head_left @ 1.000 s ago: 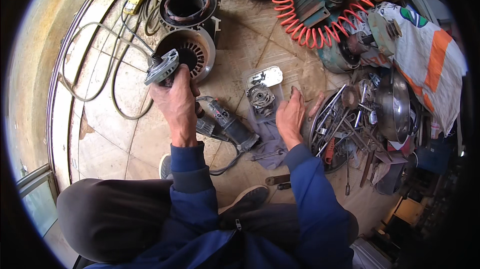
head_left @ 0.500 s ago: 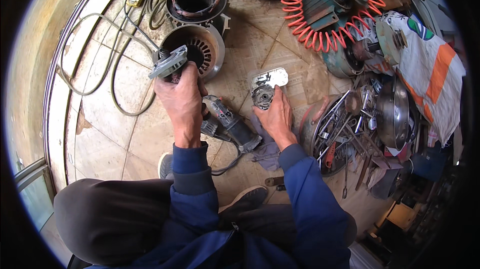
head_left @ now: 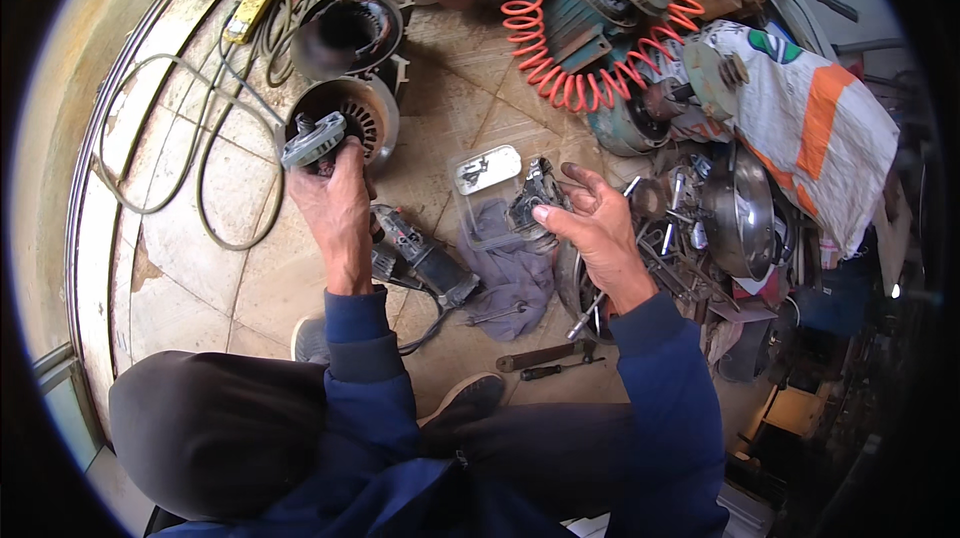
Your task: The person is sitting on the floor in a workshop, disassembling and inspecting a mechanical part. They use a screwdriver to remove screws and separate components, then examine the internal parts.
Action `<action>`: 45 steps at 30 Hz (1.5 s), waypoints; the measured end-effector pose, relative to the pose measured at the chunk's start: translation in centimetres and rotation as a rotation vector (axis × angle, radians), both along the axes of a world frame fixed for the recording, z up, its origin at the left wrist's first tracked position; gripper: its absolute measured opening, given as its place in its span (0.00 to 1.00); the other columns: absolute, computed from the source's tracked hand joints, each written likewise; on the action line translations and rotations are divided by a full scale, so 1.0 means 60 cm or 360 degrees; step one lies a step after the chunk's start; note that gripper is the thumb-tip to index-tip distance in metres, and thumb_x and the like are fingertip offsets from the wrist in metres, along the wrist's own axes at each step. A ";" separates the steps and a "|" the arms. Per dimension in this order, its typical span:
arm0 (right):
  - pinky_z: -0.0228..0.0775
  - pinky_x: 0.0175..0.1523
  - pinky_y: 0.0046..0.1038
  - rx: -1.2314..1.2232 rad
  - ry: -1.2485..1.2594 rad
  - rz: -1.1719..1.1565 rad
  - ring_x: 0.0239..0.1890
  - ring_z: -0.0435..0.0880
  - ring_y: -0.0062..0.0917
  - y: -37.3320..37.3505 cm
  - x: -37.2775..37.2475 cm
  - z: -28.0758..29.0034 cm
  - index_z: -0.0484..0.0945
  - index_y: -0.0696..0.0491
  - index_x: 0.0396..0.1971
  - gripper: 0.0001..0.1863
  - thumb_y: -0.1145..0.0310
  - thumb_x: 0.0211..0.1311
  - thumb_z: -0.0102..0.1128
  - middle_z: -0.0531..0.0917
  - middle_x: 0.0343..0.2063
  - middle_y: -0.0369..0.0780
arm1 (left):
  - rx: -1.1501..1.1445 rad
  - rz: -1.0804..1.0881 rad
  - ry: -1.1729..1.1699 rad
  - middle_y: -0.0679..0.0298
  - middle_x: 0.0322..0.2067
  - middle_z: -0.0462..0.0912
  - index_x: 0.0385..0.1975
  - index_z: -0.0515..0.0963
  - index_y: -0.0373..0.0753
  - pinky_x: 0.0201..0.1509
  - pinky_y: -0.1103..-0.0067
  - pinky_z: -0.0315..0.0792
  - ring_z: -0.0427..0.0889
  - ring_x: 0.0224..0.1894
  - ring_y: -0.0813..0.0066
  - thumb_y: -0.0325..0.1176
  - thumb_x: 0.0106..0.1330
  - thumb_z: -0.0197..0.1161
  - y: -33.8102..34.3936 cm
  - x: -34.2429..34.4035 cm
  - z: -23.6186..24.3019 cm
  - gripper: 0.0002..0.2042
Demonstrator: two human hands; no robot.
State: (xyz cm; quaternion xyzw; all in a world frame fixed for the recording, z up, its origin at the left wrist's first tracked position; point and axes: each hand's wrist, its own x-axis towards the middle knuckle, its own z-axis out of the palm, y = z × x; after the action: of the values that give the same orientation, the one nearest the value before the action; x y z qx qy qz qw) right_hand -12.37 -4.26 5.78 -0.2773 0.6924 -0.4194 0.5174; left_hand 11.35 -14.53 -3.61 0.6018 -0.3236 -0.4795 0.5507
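My left hand (head_left: 335, 213) is closed round a flat grey metal part with a short shaft (head_left: 313, 142), held up in front of an open motor housing (head_left: 378, 133). To the right, my right hand (head_left: 605, 243) pinches a dark, round-edged metal housing piece (head_left: 530, 206) between thumb and fingers; its index finger stretches past it. Below and between the hands, a grey and black power tool body (head_left: 430, 258), like an angle grinder's, lies on the floor. Beside the right-hand piece is a white tray (head_left: 505, 156) with small dark screws, next to a clear plastic box (head_left: 462, 203).
A grey rag (head_left: 530, 288) lies under a wrench (head_left: 497, 314). A screwdriver (head_left: 545, 371) is near my foot. At right stand a tool-filled basin (head_left: 572, 283) and a white sack (head_left: 850, 158). Behind are an orange coiled hose (head_left: 520, 38), a second motor housing (head_left: 345, 23) and cables (head_left: 205, 178).
My right hand has moved right, away from the white tray, and tilted its metal piece on edge. The left hand still holds its part. The whole view has shifted slightly.
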 end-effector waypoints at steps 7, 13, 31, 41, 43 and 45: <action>0.74 0.61 0.30 -0.0326 -0.0173 -0.0305 0.56 0.81 0.31 0.121 -0.035 0.170 0.59 0.69 0.68 0.46 0.65 0.56 0.75 0.78 0.55 0.53 | 0.0044 -0.0813 -0.0013 0.72 0.22 0.73 0.40 0.76 0.31 0.21 0.81 0.64 0.70 0.20 0.84 0.29 0.61 0.63 0.067 -0.106 -0.014 0.10; 0.75 0.61 0.31 -0.0295 0.0216 -0.0535 0.54 0.82 0.31 0.198 -0.046 0.188 0.63 0.69 0.65 0.43 0.68 0.54 0.76 0.80 0.53 0.52 | 0.0318 -0.1363 -0.0458 0.47 0.26 0.82 0.33 0.78 0.28 0.40 0.66 0.77 0.84 0.31 0.60 0.35 0.52 0.67 0.126 -0.130 -0.106 0.15; 0.79 0.58 0.29 -0.0343 0.0293 -0.0388 0.52 0.83 0.31 0.224 -0.050 0.199 0.58 0.71 0.67 0.47 0.74 0.52 0.79 0.78 0.55 0.54 | 0.0206 -0.1868 -0.0812 0.36 0.37 0.84 0.42 0.73 0.26 0.50 0.56 0.77 0.82 0.47 0.35 0.34 0.57 0.70 0.255 -0.203 -0.147 0.20; 0.77 0.58 0.35 -0.0342 0.1534 0.0222 0.51 0.86 0.45 0.211 -0.023 0.182 0.68 0.62 0.64 0.49 0.69 0.38 0.83 0.84 0.50 0.54 | -0.0049 -0.2024 -0.0765 0.36 0.39 0.85 0.42 0.79 0.25 0.47 0.57 0.80 0.86 0.45 0.40 0.38 0.65 0.63 0.232 -0.206 -0.092 0.18; 0.76 0.58 0.37 -0.0308 0.1671 0.0342 0.52 0.84 0.46 0.209 -0.017 0.180 0.67 0.61 0.65 0.49 0.70 0.38 0.83 0.83 0.50 0.54 | 0.0458 -0.1770 0.0602 0.46 0.49 0.85 0.52 0.77 0.27 0.49 0.61 0.80 0.85 0.51 0.54 0.45 0.72 0.59 0.217 -0.213 -0.010 0.23; 0.75 0.57 0.41 -0.0336 0.1743 0.0481 0.52 0.81 0.48 0.209 -0.015 0.172 0.66 0.61 0.66 0.50 0.71 0.38 0.82 0.81 0.50 0.53 | 0.0639 -0.1765 0.1229 0.58 0.57 0.78 0.65 0.70 0.32 0.54 0.71 0.78 0.79 0.56 0.69 0.52 0.77 0.53 0.205 -0.200 0.076 0.29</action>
State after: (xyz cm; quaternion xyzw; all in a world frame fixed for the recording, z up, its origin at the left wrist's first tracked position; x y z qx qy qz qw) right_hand -13.26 8.27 16.10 -0.6000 0.7664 -0.2030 0.1073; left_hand -0.65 -2.24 0.95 0.2249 -0.2691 -0.9192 0.1788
